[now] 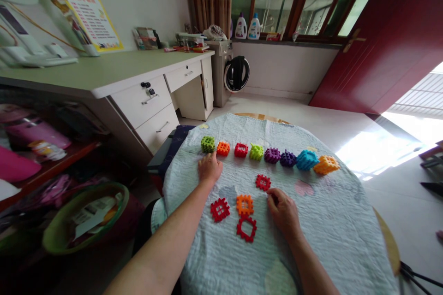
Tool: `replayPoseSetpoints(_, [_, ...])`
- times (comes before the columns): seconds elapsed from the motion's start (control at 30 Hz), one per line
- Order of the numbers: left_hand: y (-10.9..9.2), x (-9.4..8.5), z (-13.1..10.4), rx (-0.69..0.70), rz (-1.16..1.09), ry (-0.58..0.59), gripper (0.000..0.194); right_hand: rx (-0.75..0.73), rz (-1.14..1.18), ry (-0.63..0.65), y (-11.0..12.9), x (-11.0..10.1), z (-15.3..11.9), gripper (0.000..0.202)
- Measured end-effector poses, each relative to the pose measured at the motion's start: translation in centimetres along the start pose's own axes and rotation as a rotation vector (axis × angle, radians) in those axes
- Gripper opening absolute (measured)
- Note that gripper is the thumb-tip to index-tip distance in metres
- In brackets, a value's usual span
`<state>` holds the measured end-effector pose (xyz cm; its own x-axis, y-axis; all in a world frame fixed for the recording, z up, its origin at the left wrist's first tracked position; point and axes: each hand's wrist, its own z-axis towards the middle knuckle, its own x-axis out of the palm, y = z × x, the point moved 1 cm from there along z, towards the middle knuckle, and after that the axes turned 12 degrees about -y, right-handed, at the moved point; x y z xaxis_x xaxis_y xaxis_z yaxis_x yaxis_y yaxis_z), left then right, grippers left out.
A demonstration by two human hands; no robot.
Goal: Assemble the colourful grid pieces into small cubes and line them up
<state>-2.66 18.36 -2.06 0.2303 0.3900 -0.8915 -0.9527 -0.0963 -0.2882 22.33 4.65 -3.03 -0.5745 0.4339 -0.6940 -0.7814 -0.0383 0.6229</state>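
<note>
My left hand (210,168) rests palm down on the cloth, fingers loosely stretched toward the gap between a green block cube (208,144) and an orange block cube (223,149). Nothing shows in its grasp. My right hand (284,208) is loosely bent, its fingertips at or just beside the lower right edge of a flat red notched block piece (263,182); whether they touch is unclear. Between the forearms lie another red piece (220,210), an orange piece (244,204) and a red square frame (247,229), which meets the orange piece's lower edge.
The row of cubes continues rightward with a red cube (241,150), a purple cube (272,155), a blue cube (307,160) and a yellow-orange cube (326,165). A pale cloth (332,230) covers the round table. A desk (138,64) and washing machine (221,73) stand beyond.
</note>
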Motion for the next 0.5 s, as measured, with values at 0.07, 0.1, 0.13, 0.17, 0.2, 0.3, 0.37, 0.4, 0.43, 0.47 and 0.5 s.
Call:
replayPoseSetpoints(0.07, [0.02,0.07,-0.01,0.007,-0.005,-0.004,0.043,0.002,0.000,0.005,-0.01,-0.01,-0.02,0.022])
replayPoseSetpoints(0.1, [0.03,0.10,-0.01,0.010,-0.007,-0.006,0.043,0.003,0.002,0.008,-0.02,-0.01,-0.02,0.022])
replayPoseSetpoints(0.13, [0.03,0.11,-0.02,0.012,-0.007,-0.007,0.043,0.004,0.004,0.008,-0.02,0.00,-0.03,0.022])
replayPoseSetpoints(0.17, [0.03,0.12,-0.02,0.011,-0.006,-0.006,0.043,0.005,0.005,0.007,-0.03,0.00,-0.04,0.022])
replayPoseSetpoints(0.2, [0.03,0.12,-0.02,0.009,-0.003,-0.004,0.043,0.006,0.005,0.004,-0.04,0.00,-0.04,0.022])
replayPoseSetpoints(0.3, [0.01,0.05,-0.03,0.005,0.003,0.004,0.042,0.006,0.005,0.001,0.00,-0.02,-0.03,0.022])
replayPoseSetpoints(0.37, [-0.01,-0.01,-0.04,0.011,0.001,0.003,0.042,0.007,0.003,0.005,0.10,-0.07,0.00,0.021])
replayPoseSetpoints(0.4, [-0.02,-0.05,-0.04,0.014,-0.001,0.002,0.042,0.008,0.000,0.008,0.15,-0.10,0.02,0.021])
replayPoseSetpoints(0.43, [-0.03,-0.08,-0.05,0.015,-0.002,0.002,0.043,0.009,-0.004,0.010,0.20,-0.13,0.03,0.021])
replayPoseSetpoints(0.47, [-0.04,-0.11,-0.06,0.015,-0.004,0.001,0.043,0.009,-0.008,0.010,0.24,-0.15,0.04,0.021])
replayPoseSetpoints(0.5, [-0.04,-0.13,-0.07,0.013,-0.005,0.001,0.043,0.008,-0.012,0.011,0.25,-0.16,0.04,0.021])
